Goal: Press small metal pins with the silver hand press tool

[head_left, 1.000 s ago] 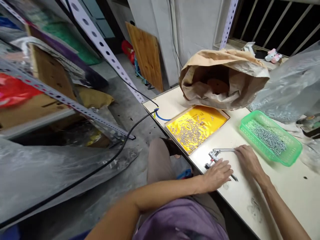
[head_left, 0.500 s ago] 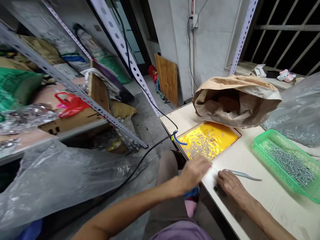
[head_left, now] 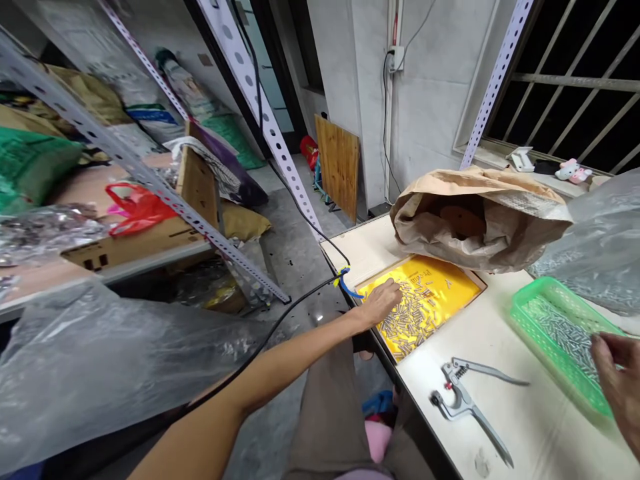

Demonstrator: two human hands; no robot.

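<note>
My left hand (head_left: 383,301) reaches into the shallow box with a yellow lining (head_left: 450,283), fingertips down among several small metal pins (head_left: 413,313). Whether it pinches a pin is hidden. My right hand (head_left: 620,383) hovers at the near edge of the green plastic basket (head_left: 530,303), which holds many metal pins; its fingers are curled and it is partly cut off by the frame. Silver hand pliers (head_left: 465,400) lie free on the white table (head_left: 500,340) between my hands.
A crumpled brown paper sack (head_left: 480,217) lies open behind the yellow box. A clear plastic bag (head_left: 600,247) of metal parts sits at the right. A black cable (head_left: 280,313) hangs off the table's left corner. Slotted metal shelving (head_left: 150,180) with boxes stands to the left.
My left hand has moved from the pliers into the yellow box. My right hand let go of the pliers and went right to the green basket. The view has tilted up.
</note>
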